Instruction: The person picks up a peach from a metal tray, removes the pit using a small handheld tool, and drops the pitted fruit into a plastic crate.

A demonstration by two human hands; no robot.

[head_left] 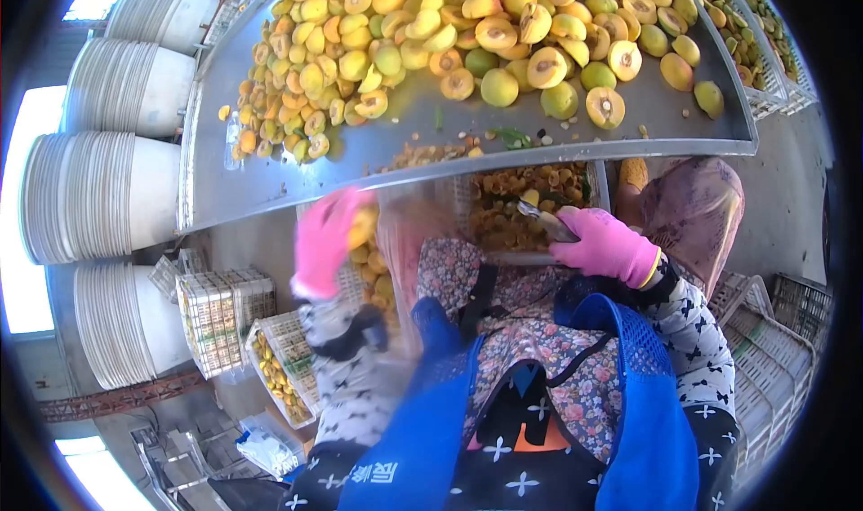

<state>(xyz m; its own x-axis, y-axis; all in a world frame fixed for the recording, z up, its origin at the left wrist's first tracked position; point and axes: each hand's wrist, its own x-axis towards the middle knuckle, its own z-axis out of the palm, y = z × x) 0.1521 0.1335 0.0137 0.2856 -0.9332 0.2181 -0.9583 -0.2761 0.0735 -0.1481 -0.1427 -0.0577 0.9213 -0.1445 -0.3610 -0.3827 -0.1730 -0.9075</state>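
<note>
My left hand, in a pink glove and blurred by motion, is beside the table's front edge with a yellow apricot piece at its fingers. Below it, a crate holds more yellow apricots. My right hand, also gloved in pink, is closed around the grey handle of a short metal-tipped hand tool. The tool's tip points up and left over a crate of brownish pits and scraps. On the metal table lies a large heap of whole and halved apricots.
Stacks of white round tubs stand at the left. White plastic crates are on the floor at the left, with other crates at the right. A clear bottle lies at the table's left edge. More filled crates stand at the upper right.
</note>
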